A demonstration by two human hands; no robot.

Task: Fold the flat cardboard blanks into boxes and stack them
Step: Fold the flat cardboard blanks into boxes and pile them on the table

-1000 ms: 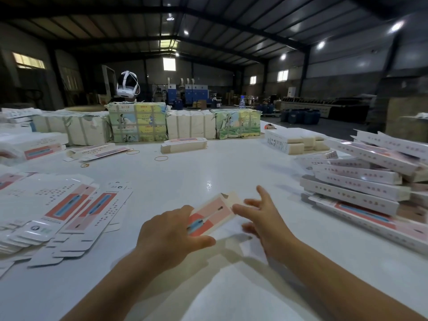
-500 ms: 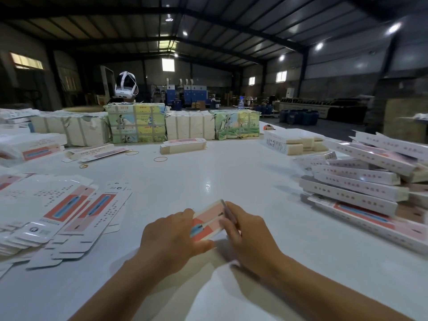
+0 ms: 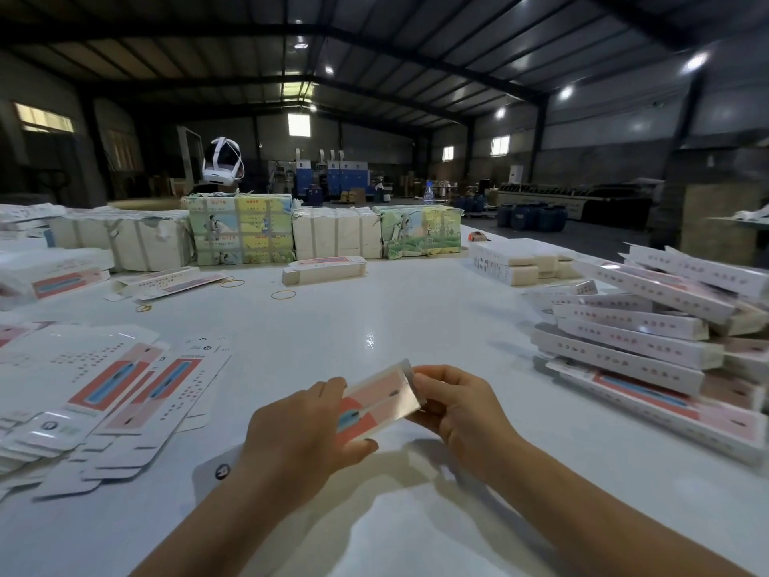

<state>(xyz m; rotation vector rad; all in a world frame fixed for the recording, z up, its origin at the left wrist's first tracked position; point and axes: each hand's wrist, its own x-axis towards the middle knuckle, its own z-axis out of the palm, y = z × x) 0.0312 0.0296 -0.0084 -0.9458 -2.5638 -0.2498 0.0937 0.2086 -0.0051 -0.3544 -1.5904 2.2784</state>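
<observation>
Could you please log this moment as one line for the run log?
step: folding | left hand + right hand: holding box | stack: right

We see white glossy tabletop (image 3: 374, 326). 3 yellow rubber bands lie loose on it: 1 (image 3: 283, 294) near centre, 1 (image 3: 232, 283) left of that, 1 (image 3: 143, 308) further left. At far edge we count 2 wrapped bundles with printed cartoon paper (image 3: 240, 229) (image 3: 420, 235), plain white strapped bundle (image 3: 337, 238) between them. White headset (image 3: 222, 166) sits above left printed bundle. Blue machines (image 3: 333, 177) stand far back; blue drums (image 3: 532, 216) at right.
</observation>
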